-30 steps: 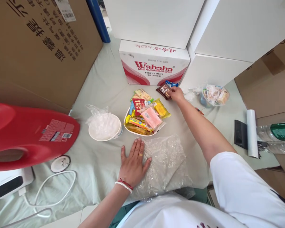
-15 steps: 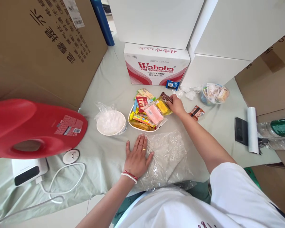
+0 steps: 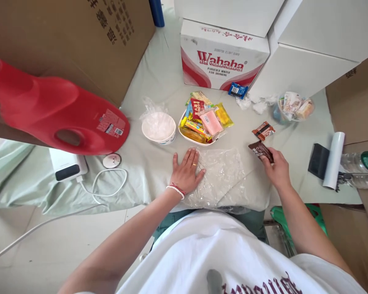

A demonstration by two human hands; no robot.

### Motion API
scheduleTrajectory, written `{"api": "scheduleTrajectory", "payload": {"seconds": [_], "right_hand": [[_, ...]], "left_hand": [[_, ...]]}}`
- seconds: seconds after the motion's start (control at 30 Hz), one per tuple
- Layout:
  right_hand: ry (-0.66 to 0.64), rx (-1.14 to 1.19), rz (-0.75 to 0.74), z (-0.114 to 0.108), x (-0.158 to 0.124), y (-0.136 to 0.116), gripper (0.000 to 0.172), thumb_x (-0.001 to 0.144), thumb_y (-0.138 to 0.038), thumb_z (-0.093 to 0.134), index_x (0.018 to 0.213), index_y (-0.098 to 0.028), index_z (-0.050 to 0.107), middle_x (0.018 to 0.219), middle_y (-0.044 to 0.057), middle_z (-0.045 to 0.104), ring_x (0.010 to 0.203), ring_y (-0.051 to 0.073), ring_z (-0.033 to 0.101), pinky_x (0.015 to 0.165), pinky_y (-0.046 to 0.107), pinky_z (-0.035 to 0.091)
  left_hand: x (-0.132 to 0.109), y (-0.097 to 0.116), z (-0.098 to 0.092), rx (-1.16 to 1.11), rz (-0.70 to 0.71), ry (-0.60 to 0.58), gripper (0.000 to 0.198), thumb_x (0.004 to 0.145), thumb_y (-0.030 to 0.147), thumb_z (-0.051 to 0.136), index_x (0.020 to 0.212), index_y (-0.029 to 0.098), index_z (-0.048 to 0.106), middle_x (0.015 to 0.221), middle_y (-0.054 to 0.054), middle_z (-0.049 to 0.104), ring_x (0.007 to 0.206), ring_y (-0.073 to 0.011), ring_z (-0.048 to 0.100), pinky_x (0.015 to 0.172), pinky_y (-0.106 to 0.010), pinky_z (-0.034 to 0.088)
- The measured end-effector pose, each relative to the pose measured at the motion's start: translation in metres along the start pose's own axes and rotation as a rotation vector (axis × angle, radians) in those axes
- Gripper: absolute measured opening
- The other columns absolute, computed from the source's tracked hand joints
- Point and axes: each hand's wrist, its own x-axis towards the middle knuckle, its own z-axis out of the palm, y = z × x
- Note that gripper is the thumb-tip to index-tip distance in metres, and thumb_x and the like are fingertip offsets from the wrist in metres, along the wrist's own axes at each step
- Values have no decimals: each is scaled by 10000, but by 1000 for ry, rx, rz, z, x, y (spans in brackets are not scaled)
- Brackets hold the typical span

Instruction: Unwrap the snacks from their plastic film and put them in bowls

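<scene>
My right hand [image 3: 277,167] grips a dark brown wrapped snack [image 3: 259,150] by one end, over the right part of the table. Just beyond it lies an orange-brown snack packet [image 3: 263,130]. My left hand [image 3: 186,171] rests flat, fingers stretched out, at the left edge of a clear plastic bag [image 3: 222,175]. Behind the bag stands a white bowl [image 3: 199,142] heaped with packaged snacks, among them a pink packet [image 3: 212,122], a red packet [image 3: 197,107] and a yellow packet [image 3: 223,115]. Left of it is a white paper bowl [image 3: 159,136] with clear plastic inside.
A Wahaha carton [image 3: 223,61] stands at the back, with a blue packet [image 3: 238,90] before it. A tub of snacks [image 3: 294,108] sits at the back right. A red jug [image 3: 79,118], a white power bank [image 3: 68,165] and its cable are on the left. Bottles [image 3: 355,162] lie far right.
My right hand has carried the brown snack from the snack bowl rightward and nearer to me. My left hand stays on the bag's edge. The whole view has shifted.
</scene>
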Motion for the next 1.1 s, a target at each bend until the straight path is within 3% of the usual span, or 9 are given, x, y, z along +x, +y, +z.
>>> {"api": "scheduleTrajectory", "payload": {"seconds": [0.07,0.17,0.27,0.33,0.5,0.63,0.87,1.0,1.1], "right_hand": [[-66,96,-84,-7,7,-25,535,1013,-522,427,1474,-284,552,1233,138,686,1065,334,648,954,521,533],[-392,190,-419,-6,14,-72,456,1043,-470,439,1405,-261,619,1165,109,719,1060,292,637,1003,473,493],[-711,181,-660,13,10,-105,370,1055,-361,452,1300,-211,685,1006,97,718,956,259,609,999,454,460],[-787,108,-685,28,4,-113,346,1039,-303,483,1286,-189,695,985,103,700,937,258,576,962,446,463],[-578,-58,-629,45,-10,-109,432,1012,-307,556,1422,-189,627,1388,162,607,1237,347,464,1009,508,433],[-551,-129,-642,43,-20,-110,537,964,-430,680,1437,-184,615,1389,154,625,1285,367,456,1054,523,412],[-430,-153,-682,46,-40,-100,657,927,-396,738,1518,-199,529,1500,164,559,1351,362,452,1148,538,336],[-406,-65,-668,47,-44,-95,379,1032,-356,580,1377,-220,659,1308,127,688,1276,314,508,1116,511,344],[-439,42,-584,43,-35,-93,343,1066,-400,499,1253,-237,736,1148,115,723,1170,289,542,1005,465,404]], "left_hand": [[0,0,0,12,-2,1,755,1045,542,342,1662,116,258,1719,-176,254,1610,-336,244,1286,-673,-15],[0,-1,0,26,3,-4,725,1057,510,305,1662,115,253,1718,-175,256,1610,-326,246,1284,-672,-6],[1,-1,-1,27,-2,-11,654,1074,422,240,1656,126,279,1715,-163,271,1608,-299,260,1287,-659,-4],[1,-1,-1,28,-8,-11,639,1076,403,225,1653,135,292,1714,-155,278,1607,-291,264,1289,-654,-1],[1,0,1,37,-7,-2,714,1058,499,301,1658,115,264,1719,-172,252,1611,-314,247,1285,-668,2],[0,-1,0,35,1,-7,734,1056,524,300,1659,108,253,1717,-189,245,1611,-320,246,1276,-683,-13],[-7,-6,-1,38,37,-24,698,1065,504,272,1671,160,233,1722,-182,233,1614,-330,235,1248,-720,-67],[-10,-7,0,39,26,-20,724,1065,514,269,1669,120,214,1716,-199,237,1613,-330,238,1244,-724,-85],[-10,-6,-1,30,7,-33,714,1071,502,230,1666,108,213,1717,-190,237,1613,-312,244,1251,-720,-70]]}}
